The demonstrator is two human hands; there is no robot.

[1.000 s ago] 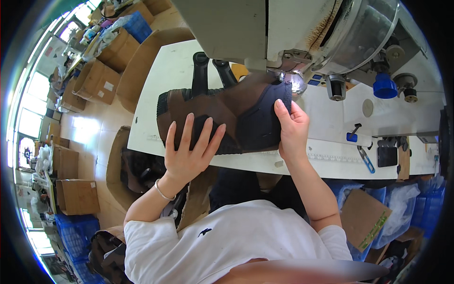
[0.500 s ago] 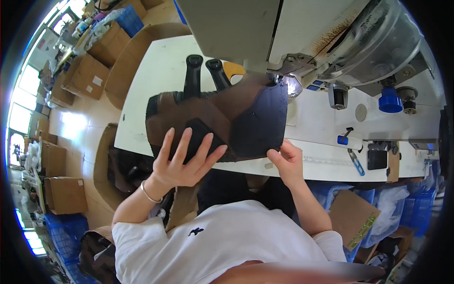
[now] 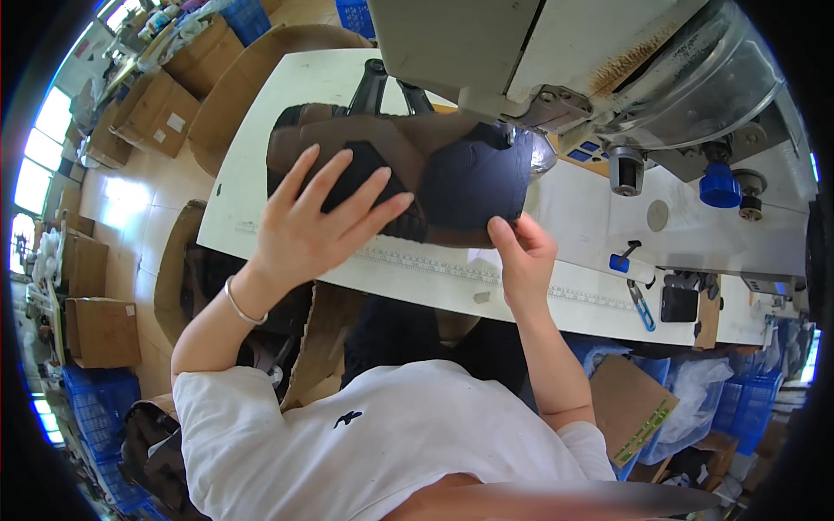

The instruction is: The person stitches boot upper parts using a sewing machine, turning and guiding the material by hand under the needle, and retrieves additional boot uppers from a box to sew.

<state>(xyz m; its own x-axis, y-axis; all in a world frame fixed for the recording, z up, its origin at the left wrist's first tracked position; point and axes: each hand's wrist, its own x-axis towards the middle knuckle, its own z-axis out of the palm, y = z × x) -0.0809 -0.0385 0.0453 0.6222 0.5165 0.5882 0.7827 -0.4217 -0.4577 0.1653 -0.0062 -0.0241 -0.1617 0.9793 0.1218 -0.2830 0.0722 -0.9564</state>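
A stitched leather piece (image 3: 469,187) in brown, black and dark blue lies under the head of a sewing machine (image 3: 452,52). Two black straps (image 3: 371,87) stick out from its far side. My left hand (image 3: 313,226) rests flat on the brown and black part, fingers spread. At the near right corner, my right hand (image 3: 526,260) pinches the edge of the dark blue part between thumb and fingers. The machine's needle is hidden behind the leather and the machine head, where a small lamp (image 3: 540,154) shines.
A ruler strip (image 3: 452,267) runs along the near side of the white table (image 3: 252,156). On the right lie a blue-handled cutter (image 3: 641,306) and a black box-like thing (image 3: 679,304). Cardboard boxes (image 3: 102,333) and blue crates (image 3: 100,408) stand at left.
The leather piece has moved away from me, further under the machine head, and both hands have gone with it. More of the ruler strip shows now.
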